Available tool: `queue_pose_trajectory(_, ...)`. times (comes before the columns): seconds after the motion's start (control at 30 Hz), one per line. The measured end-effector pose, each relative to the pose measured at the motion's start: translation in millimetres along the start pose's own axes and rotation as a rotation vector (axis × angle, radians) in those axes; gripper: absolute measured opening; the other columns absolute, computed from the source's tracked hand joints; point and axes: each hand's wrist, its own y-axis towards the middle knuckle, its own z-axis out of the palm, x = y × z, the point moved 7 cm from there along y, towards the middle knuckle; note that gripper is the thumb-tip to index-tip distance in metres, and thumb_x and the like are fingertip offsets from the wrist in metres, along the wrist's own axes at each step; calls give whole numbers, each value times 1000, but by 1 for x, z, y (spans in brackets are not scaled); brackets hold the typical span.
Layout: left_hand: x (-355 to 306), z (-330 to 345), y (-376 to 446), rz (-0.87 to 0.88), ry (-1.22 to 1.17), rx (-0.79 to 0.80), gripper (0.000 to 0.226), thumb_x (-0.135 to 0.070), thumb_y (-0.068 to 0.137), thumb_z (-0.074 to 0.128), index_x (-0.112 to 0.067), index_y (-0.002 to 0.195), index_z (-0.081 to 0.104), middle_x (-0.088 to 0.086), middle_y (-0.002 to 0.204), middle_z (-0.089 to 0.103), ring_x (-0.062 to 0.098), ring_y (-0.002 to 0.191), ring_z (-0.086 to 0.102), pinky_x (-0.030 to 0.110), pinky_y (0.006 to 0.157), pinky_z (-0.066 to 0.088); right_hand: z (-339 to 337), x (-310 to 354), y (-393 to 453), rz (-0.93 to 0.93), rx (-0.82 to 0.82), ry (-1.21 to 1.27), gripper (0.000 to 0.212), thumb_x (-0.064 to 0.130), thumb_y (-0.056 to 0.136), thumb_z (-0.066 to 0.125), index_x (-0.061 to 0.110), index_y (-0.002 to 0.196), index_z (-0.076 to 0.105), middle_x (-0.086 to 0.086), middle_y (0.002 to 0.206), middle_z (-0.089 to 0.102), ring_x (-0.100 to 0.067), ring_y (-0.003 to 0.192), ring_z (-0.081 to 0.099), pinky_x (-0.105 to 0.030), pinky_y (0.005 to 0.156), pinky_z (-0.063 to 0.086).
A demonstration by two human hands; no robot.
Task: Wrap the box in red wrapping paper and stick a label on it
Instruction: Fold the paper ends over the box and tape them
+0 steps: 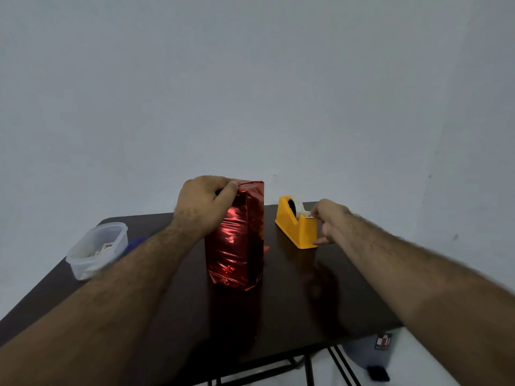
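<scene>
Tall box in shiny red foil paper (pixel 235 235) stands upright, table centre. Left hand (pixel 204 206) grips its top fold. Right hand (pixel 327 218), at 3 o'clock, pinches tape end on yellow plastic dispenser (pixel 296 228) (fingers partly hidden). Risk: fold springs open if grip slackens.
</scene>
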Motion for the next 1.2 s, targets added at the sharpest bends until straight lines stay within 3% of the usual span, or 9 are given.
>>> queue_pose_trajectory(0.17,-1,0,0,-2,2,-5,33,-42,103,57,-26,100,85,-11,85,79,7,78,73,43,78,64,-11,-20,-21,-3,-83,86,48,10,87,71,11,134,63,-12,141,56,-42,127,56,-67,96,53)
queue_pose_trajectory(0.3,-4,-1,-2,2,10,-6,32,-41,104,56,-28,102,85,-14,88,79,5,79,73,42,77,64,-11,-29,-22,-60,-108,145,47,21,87,80,9,130,66,-5,122,62,-30,104,55,-50,89,52)
queue_pose_trajectory(0.4,-5,-1,-3,15,8,-3,31,-40,105,56,-30,106,85,-14,95,81,4,88,74,41,84,64,-12,-35,-16,-104,-137,154,58,19,85,83,4,138,62,-10,132,65,-31,113,62,-45,98,55)
queue_pose_trajectory(0.57,-6,-2,-5,16,-13,2,34,-42,103,54,-28,107,85,-11,95,81,7,91,75,42,85,64,-12,-41,-9,-143,-176,145,62,16,85,84,-2,139,59,-15,136,65,-33,123,63,-41,98,54)
queue_pose_trajectory(0.73,-6,-2,-3,20,20,-3,32,-38,106,57,-24,99,85,-10,87,80,7,75,73,43,72,64,-10,-43,-7,-128,-225,93,58,17,87,83,-3,137,60,-15,131,67,-33,119,65,-40,93,54)
queue_pose_trajectory(0.87,-10,-1,-2,23,75,29,47,-50,100,49,-17,91,81,-4,68,71,14,62,68,46,66,61,-8,-34,-6,-110,-202,44,40,10,89,79,-3,125,66,-10,106,65,-29,96,63,-35,78,51)
queue_pose_trajectory(1.07,-9,-1,-3,6,77,34,42,-47,103,52,-20,96,83,-6,66,70,14,60,67,43,66,63,-8,-26,-6,-85,-239,-46,28,20,90,80,6,107,62,-10,100,65,-29,91,65,-38,76,55)
queue_pose_trajectory(1.2,-10,-1,-5,-9,84,30,36,-43,106,55,-23,99,84,-8,67,71,12,63,69,42,65,63,-9,-18,-9,-100,-225,-183,27,8,92,73,0,116,64,-12,101,63,-26,90,64,-34,73,54)
